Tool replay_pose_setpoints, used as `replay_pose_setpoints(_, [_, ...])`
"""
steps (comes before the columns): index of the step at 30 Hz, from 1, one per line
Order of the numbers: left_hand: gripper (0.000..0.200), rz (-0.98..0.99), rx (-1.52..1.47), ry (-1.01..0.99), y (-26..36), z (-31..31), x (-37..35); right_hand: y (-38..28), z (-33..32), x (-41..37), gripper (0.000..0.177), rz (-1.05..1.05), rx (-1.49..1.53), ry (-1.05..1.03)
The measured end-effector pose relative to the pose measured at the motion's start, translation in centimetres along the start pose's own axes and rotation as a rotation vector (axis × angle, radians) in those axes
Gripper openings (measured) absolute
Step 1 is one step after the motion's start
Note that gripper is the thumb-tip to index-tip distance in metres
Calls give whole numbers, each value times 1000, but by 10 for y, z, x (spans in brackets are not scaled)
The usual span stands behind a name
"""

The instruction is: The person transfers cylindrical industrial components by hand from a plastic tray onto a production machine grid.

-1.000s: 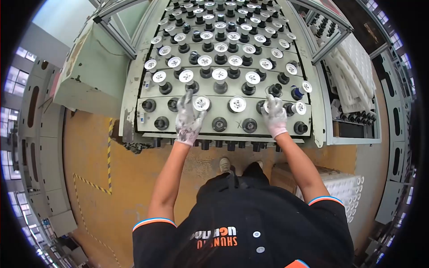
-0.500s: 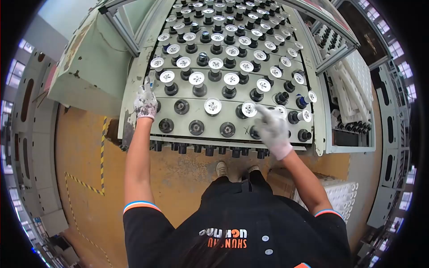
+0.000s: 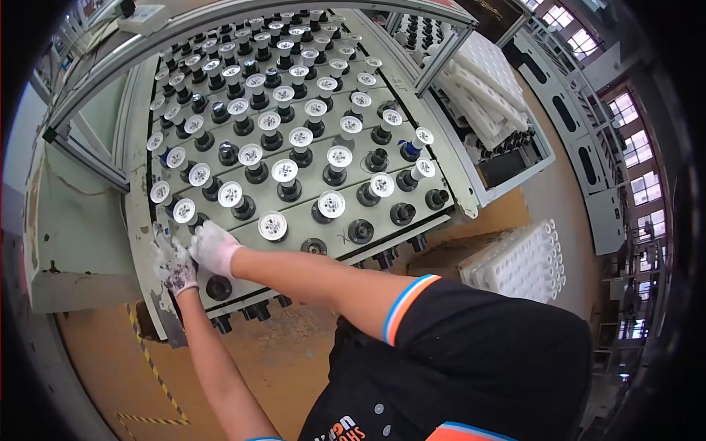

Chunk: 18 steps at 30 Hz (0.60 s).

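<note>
My left hand point(image 3: 175, 263), in a stained white glove, lies at the left edge of the pale green rack table point(image 3: 294, 224), its fingers stretched forward. Beside it, my right hand point(image 3: 214, 248), also gloved, has its fingers bent and their tips partly hidden. Those fingers are just below a white-rimmed lamp bulb point(image 3: 184, 211) that leans on its black socket. What the right fingers grip, if anything, is not visible. An unfilled black socket point(image 3: 219, 287) sits below the right wrist. Another bulb point(image 3: 273, 226) stands to the right of my hands.
Rows of similar bulbs in black sockets point(image 3: 290, 190) cover the table toward the back. A metal frame point(image 3: 95, 151) rises at the left. White perforated trays point(image 3: 482, 92) lean on a side shelf at the right, and more trays point(image 3: 518, 268) stand on the floor.
My right hand has swung from the right side of the front rows across to the left, beside my left hand. The view has turned, and my left hand stays at the table's left edge.
</note>
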<state>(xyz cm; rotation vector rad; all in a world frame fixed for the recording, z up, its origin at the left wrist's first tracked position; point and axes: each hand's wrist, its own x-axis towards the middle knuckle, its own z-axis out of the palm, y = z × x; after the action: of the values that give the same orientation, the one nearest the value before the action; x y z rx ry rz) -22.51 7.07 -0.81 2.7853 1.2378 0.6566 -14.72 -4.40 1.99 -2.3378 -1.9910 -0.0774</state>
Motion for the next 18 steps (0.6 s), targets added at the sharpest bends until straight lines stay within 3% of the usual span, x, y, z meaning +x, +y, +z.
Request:
replay_pose_setpoints(4, [46,65,0,92,-6,6,1,3,-10,-3,18,32,55,-7])
replay_pose_setpoints(5, [47,-16,-17,-27,10,-15,2,3,-22,-4,22,31,47,-76])
replay_pose_setpoints(6, [46,-11,7,-19,5,-13,3,4,-28,-6,28,21,65,-93])
replay_pose_setpoints(10, [45,37,28,-20,-11,22,7,7,-38,-54,32,19,444,623])
replay_pose_setpoints(12, [45,85,-6,-26,6,15,15,15,-70,-102,27,-52,691,671])
replay_pose_setpoints(14, [45,170,-50,-20,36,13,24,29,-57,-157,18,18,422,751])
replay_pose_setpoints(16, [45,260,-86,41,75,2,28,48,-51,-236,6,1,539,921])
replay_pose_setpoints(18, [45,323,-150,97,115,-14,24,69,-52,-335,4,109,577,830])
